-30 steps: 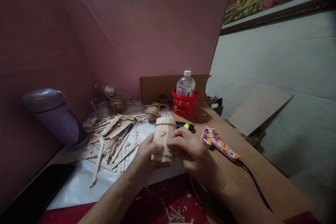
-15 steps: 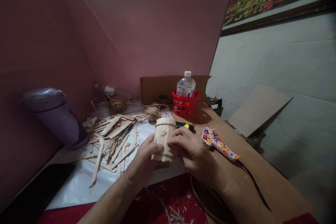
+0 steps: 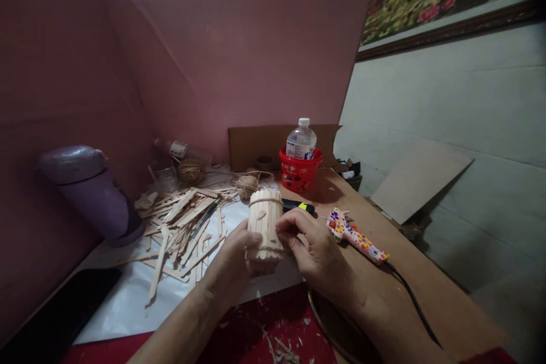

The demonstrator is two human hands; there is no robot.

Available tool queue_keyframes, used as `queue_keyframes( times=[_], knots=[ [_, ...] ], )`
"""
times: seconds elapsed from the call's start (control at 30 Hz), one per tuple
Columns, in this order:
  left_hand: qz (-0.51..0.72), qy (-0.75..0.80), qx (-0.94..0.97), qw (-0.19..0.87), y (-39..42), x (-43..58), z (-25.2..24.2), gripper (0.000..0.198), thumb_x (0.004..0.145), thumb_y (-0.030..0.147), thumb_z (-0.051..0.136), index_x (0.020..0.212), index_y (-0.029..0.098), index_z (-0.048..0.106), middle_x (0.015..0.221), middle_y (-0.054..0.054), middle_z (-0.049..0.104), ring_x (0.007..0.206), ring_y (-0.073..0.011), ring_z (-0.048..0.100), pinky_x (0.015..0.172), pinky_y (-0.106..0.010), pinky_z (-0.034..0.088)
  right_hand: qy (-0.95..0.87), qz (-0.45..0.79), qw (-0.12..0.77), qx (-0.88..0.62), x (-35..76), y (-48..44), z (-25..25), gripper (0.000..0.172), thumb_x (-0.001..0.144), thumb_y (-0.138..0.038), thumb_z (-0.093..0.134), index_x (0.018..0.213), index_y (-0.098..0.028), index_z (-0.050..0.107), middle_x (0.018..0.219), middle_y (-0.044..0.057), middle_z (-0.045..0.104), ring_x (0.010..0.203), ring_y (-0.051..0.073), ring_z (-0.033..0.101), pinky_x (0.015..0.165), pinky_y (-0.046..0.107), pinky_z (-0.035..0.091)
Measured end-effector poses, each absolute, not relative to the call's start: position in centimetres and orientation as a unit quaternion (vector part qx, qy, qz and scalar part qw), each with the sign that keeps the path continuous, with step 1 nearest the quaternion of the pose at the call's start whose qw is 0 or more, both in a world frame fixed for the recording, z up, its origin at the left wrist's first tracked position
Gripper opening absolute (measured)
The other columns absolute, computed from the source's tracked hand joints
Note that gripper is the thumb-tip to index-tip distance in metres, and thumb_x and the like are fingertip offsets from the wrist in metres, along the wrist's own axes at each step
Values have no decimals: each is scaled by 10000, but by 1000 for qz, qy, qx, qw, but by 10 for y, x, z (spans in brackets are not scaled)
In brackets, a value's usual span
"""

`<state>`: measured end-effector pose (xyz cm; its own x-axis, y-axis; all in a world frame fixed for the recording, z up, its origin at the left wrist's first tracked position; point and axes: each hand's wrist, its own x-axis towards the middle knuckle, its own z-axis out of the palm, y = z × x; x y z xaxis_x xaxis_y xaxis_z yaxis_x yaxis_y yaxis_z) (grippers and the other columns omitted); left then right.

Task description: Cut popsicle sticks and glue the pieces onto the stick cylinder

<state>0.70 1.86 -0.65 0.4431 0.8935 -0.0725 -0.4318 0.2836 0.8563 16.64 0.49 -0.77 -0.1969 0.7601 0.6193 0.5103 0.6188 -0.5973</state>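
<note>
A small round holder of craft sticks is tilted in front of me, with a band of twine around its upper part and another near its lower end. A small wooden piece sits on its front. My left hand is closed around its left side, thumb on the front. At its right side is my right hand, thumb and fingertips pinched together by the sticks; whatever they hold is too small to make out. Beyond the holder lies a black and yellow cutter. A flower-patterned glue gun rests to the right.
Loose craft sticks are heaped at the left, with twine balls behind. A red bucket holds a plastic bottle. A purple bottle and black phone-like slab are at far left. The glue gun's cord trails rightward.
The holder has shifted slightly left and turned a little in my left hand. My right fingertips have drawn back from its front to its right edge.
</note>
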Motion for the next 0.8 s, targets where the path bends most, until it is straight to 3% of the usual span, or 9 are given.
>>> queue_keyframes(
  times=[0.4, 0.6, 0.8],
  knots=[
    [457, 265, 380, 759, 19, 6, -2, 444, 714, 144, 522, 1157, 147, 557, 912, -93, 675, 734, -205, 607, 608, -308, 473, -712, 127, 552, -415, 164, 8, -9, 172, 836, -44, 471, 824, -197, 548, 830, 28, 566, 800, 171, 531, 709, 287, 409],
    [463, 261, 386, 754, 17, 5, -2, 443, 675, 92, 508, 1109, 152, 575, 862, -71, 665, 634, -141, 556, 554, -247, 439, -719, 147, 559, -387, 164, 3, -9, 188, 841, -48, 467, 844, -209, 566, 823, 18, 551, 787, 164, 526, 695, 284, 415],
    [465, 260, 406, 742, 18, 4, -5, 445, 657, 83, 520, 1090, 169, 573, 917, -69, 661, 654, -151, 574, 538, -249, 451, -705, 188, 562, -390, 163, 3, -11, 159, 892, -118, 451, 895, -214, 577, 866, 22, 553, 802, 158, 530, 700, 281, 418]
  ],
)
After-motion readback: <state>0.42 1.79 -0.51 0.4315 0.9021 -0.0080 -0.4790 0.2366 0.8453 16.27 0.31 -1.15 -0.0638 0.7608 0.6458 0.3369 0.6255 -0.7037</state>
